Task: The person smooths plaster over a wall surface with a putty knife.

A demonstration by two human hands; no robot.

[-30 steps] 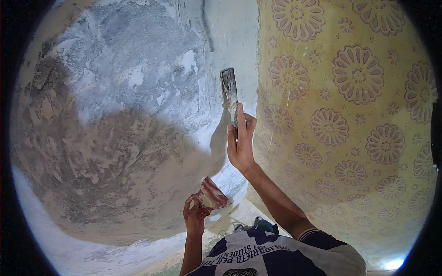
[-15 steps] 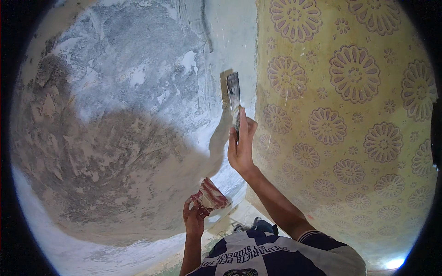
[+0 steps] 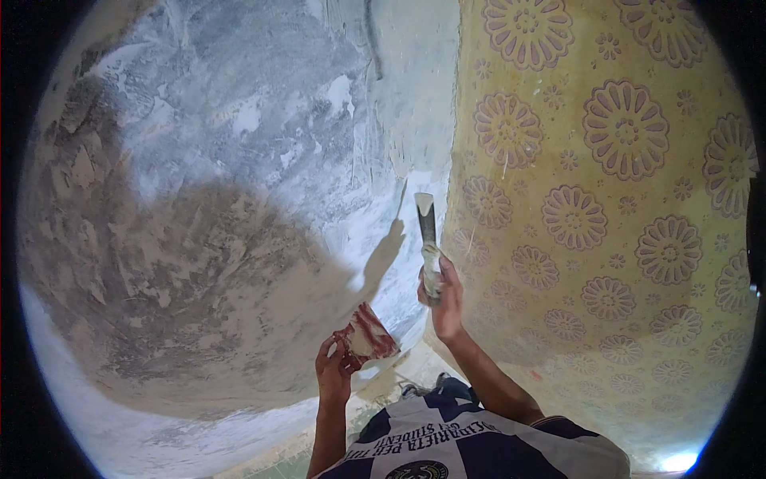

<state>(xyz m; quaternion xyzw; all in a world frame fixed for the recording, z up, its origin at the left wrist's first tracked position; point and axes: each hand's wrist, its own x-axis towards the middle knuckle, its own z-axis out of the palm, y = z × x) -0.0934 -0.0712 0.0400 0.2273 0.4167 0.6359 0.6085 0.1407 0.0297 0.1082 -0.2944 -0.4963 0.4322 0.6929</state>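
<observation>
A putty knife (image 3: 425, 209) with pale putty at the tip of its blade is gripped upright in my right hand (image 3: 443, 291), beside the corner between the grey-white plastered wall (image 3: 231, 112) and the yellow flowered wall (image 3: 606, 128). Lower and to the left, my left hand (image 3: 335, 367) has its fingers around a red, putty-smeared flat board or wide scraper (image 3: 369, 335). A shadow of the knife and hand falls on the plastered wall, left of the knife.
Below my body and the blue-and-white shirt (image 3: 487, 439), a bit of pale floor (image 3: 407, 367) and my shoes show where the walls meet. The plastered wall has a dark shaded patch at lower left. A bright light glows at the lower right rim.
My right hand and the knife have moved down and rightward, away from their earlier place high on the wall, and putty now shows on the blade. My left hand has barely moved.
</observation>
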